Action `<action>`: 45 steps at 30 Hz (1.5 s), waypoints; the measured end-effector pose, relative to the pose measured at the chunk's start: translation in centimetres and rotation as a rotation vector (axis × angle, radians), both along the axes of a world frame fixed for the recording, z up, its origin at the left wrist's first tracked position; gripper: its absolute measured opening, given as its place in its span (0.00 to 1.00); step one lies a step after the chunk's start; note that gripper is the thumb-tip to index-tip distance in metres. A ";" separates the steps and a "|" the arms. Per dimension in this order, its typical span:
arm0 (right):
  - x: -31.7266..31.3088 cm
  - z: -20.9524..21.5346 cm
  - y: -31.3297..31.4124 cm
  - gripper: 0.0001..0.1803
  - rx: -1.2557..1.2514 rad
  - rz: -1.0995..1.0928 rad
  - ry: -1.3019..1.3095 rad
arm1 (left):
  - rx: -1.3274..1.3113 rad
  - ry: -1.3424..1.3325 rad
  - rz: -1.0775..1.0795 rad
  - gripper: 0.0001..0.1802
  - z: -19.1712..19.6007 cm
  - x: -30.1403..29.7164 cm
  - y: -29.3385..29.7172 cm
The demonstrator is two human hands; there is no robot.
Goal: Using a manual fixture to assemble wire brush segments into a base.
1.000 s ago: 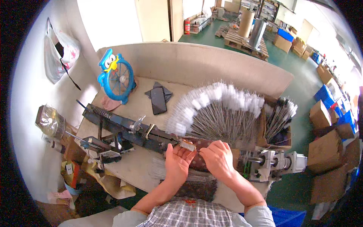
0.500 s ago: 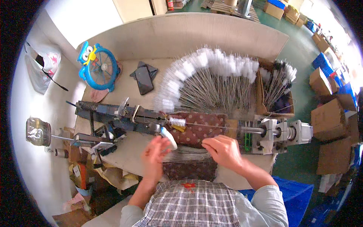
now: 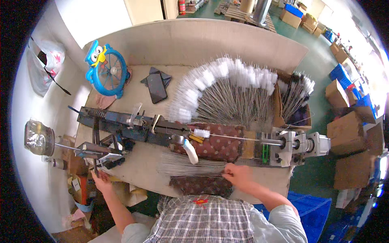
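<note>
At the machine's left end, my left hand has its fingers round the lower end of a black lever. My right hand pinches at the right ends of a bundle of thin metal wires lying near the table's front edge. Above them, a small white-bristled brush on a twisted wire stretches between the black clamping jaw and the metal spindle on the right. The white-wrapped handle hangs down by the jaw, touched by neither hand.
Many finished white brushes fan out behind the machine. A cardboard box of brushes stands right of them. A dark phone and a blue toy-shaped fan are at the back left. A blue crate sits below on the right.
My left hand has gone from beside the white-wrapped handle to the black lever at far left. My right hand has dropped to the wire ends. The brush looks turned and slimmer.
</note>
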State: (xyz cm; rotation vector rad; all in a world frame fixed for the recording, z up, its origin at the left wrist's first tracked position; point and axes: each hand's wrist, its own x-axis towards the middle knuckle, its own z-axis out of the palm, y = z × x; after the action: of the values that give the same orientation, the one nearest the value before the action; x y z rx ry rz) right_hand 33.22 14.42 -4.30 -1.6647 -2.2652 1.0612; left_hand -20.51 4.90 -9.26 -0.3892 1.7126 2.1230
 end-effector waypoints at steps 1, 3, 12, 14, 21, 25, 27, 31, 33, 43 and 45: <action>0.7 0.8 0.0 0.12 -0.001 0.000 -0.008 | -0.001 -0.008 0.000 0.22 -0.4 1.2 0.3; 1.9 2.2 0.2 0.12 -0.059 0.019 0.087 | -0.090 0.163 -0.044 0.24 -0.9 5.0 0.8; 5.5 0.7 -0.3 0.10 -0.021 0.160 -0.170 | 0.299 -0.164 -0.807 0.15 1.1 23.3 6.6; 6.0 -0.1 -1.3 0.10 0.005 0.169 -0.164 | 0.330 -0.228 -0.930 0.17 3.8 27.7 9.3; 5.9 -0.6 -2.1 0.12 -0.034 0.126 -0.158 | 0.195 -0.667 -1.090 0.11 11.8 36.3 12.1; 6.4 0.1 -2.1 0.13 -0.059 0.092 -0.135 | 0.713 -1.178 -1.012 0.20 16.5 29.1 12.5; 6.9 0.6 -2.1 0.11 0.055 0.130 -0.121 | 0.542 -0.829 -1.076 0.23 15.4 29.1 11.2; 10.4 6.2 -1.2 0.08 0.104 0.097 -0.390 | 0.334 -0.719 -1.276 0.20 13.2 29.9 8.2; 12.9 11.5 0.2 0.05 0.205 0.019 -0.465 | 0.285 -0.487 -1.635 0.17 14.1 31.2 8.7; 9.2 14.3 5.9 0.16 0.551 -0.134 0.071 | 0.215 1.562 -1.462 0.08 9.7 41.8 18.9; 7.5 12.9 7.3 0.15 0.534 -0.091 0.083 | -0.148 1.848 -1.614 0.08 7.6 42.2 20.1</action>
State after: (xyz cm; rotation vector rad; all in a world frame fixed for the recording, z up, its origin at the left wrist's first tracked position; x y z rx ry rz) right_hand 40.73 21.72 8.63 -1.4462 -2.1405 0.4356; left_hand 21.64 24.99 -1.63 2.5408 1.3928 0.5893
